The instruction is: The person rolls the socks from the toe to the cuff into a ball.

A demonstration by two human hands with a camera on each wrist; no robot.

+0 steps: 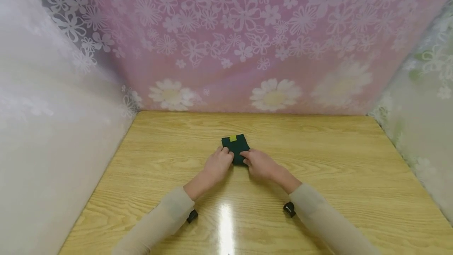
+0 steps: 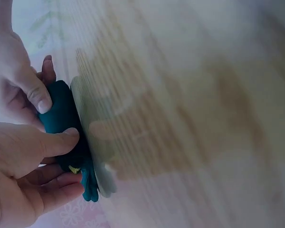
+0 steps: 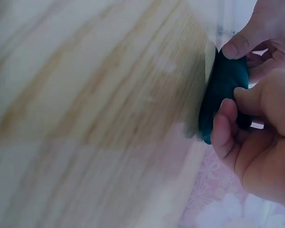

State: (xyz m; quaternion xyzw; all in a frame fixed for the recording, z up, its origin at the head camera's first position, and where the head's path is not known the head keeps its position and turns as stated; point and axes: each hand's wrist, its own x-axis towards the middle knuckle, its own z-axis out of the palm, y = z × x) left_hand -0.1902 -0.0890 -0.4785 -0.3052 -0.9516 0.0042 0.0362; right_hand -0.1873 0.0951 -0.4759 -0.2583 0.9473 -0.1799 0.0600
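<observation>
A small folded dark green cloth (image 1: 236,146) with a yellow-green patch (image 1: 232,138) at its far edge lies on the wooden table. My left hand (image 1: 218,163) pinches its left side, and my right hand (image 1: 261,163) pinches the right. In the left wrist view the near edge of the green cloth (image 2: 61,114) looks rounded like a roll, the left thumb (image 2: 69,137) lying on top and fingers beneath. The right wrist view has the right thumb and fingers (image 3: 226,111) on the cloth (image 3: 232,71) too. What is inside the fold is hidden.
The glossy wood-grain table (image 1: 336,156) reflects a strip of light near the front. Flowered pink fabric (image 1: 226,42) rises behind it, with pale sheets (image 1: 46,129) at both sides. Black devices (image 1: 289,209) sit under both wrists.
</observation>
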